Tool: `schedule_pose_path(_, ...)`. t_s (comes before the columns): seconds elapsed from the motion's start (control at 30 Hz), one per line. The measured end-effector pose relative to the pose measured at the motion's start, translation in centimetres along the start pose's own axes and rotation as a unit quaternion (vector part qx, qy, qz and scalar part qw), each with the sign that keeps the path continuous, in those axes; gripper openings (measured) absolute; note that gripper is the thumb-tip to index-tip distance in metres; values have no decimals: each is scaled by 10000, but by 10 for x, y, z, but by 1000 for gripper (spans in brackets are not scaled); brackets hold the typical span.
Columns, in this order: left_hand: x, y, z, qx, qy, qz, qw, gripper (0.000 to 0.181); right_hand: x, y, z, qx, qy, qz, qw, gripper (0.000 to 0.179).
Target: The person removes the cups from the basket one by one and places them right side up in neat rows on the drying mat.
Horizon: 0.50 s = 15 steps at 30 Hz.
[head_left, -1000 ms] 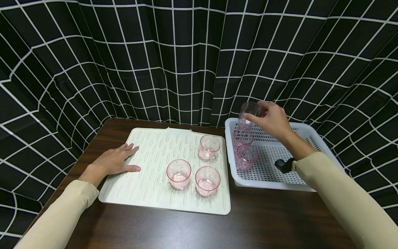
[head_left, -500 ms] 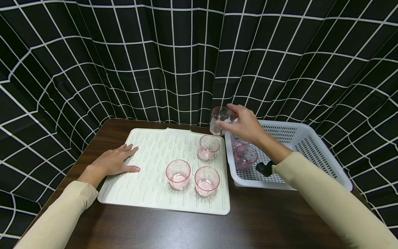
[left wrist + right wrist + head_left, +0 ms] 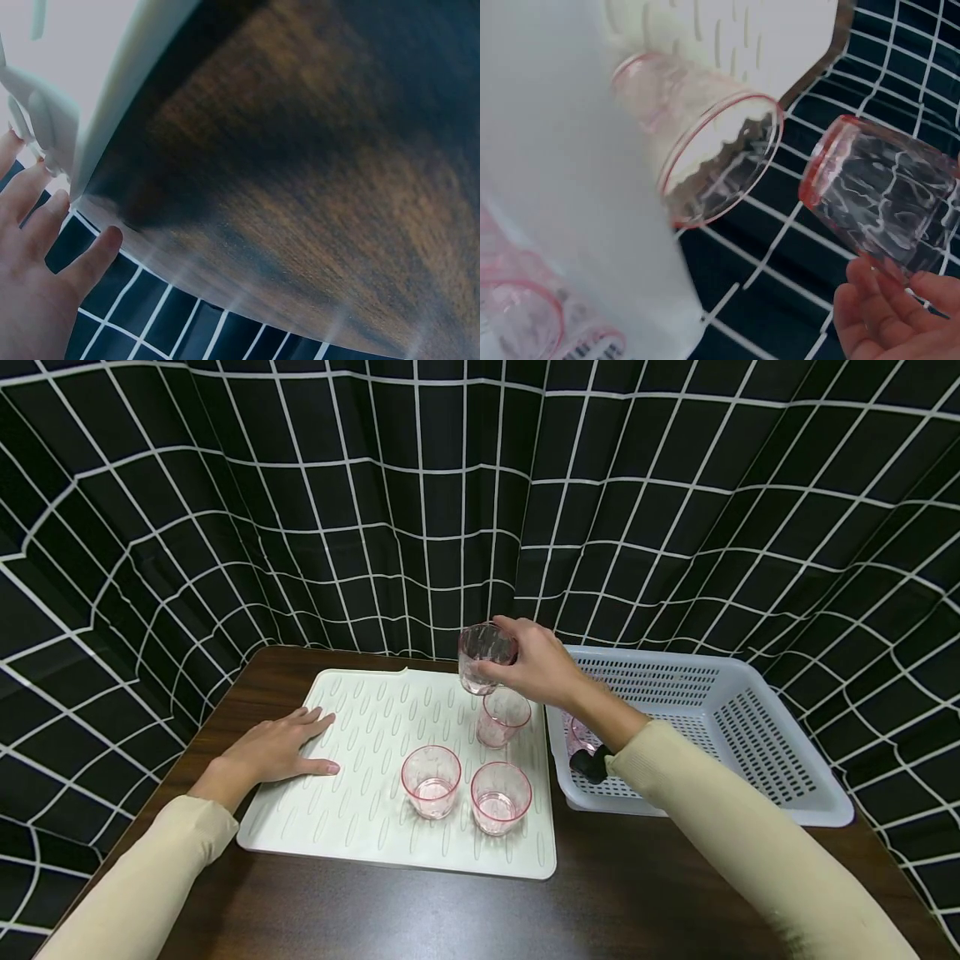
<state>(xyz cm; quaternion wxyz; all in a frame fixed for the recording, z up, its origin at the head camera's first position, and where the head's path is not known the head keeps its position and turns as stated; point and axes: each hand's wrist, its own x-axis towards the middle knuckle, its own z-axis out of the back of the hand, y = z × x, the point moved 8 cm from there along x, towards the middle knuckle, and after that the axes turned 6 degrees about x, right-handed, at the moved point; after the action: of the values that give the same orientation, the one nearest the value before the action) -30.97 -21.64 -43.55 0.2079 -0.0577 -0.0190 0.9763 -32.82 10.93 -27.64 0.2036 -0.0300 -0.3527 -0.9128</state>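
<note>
My right hand [image 3: 542,662] holds a clear drinking glass with a pink rim [image 3: 478,652] by its side, above the back edge of the white ribbed mat [image 3: 330,814]. In the right wrist view, the fingers [image 3: 877,319] grip the lower part of this glass [image 3: 889,187]. Three similar glasses stand rim up on the mat's right half: a back glass [image 3: 501,720], a front left glass [image 3: 431,783] and a front right glass [image 3: 500,800]. My left hand [image 3: 277,748] rests with spread fingers on the mat's left edge; the left wrist view shows its fingers [image 3: 90,262].
A pale blue perforated basket [image 3: 787,752] stands right of the mat. Pink-rimmed glasses sit at its left side, such as one glass [image 3: 579,739] partly hidden by my right forearm. A dark wooden table [image 3: 360,910] lies beneath; a black grid curtain [image 3: 420,510] hangs behind.
My right hand has carried the glass left, out from over the basket, across its rim to the back of the mat. The left hand and the glasses on the mat have stayed put.
</note>
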Motion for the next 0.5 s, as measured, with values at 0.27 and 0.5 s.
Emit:
schedule_pose_path(0.27, 1, 1, -1, 23, 0, -48, 10000, 98, 11, 7, -26, -100, 313, -35, 9995, 83)
schedule_pose_path(0.5, 1, 1, -1, 14, 12, -18, 10000, 99, 16, 1, -51, -230, 568, -276, 9977, 82)
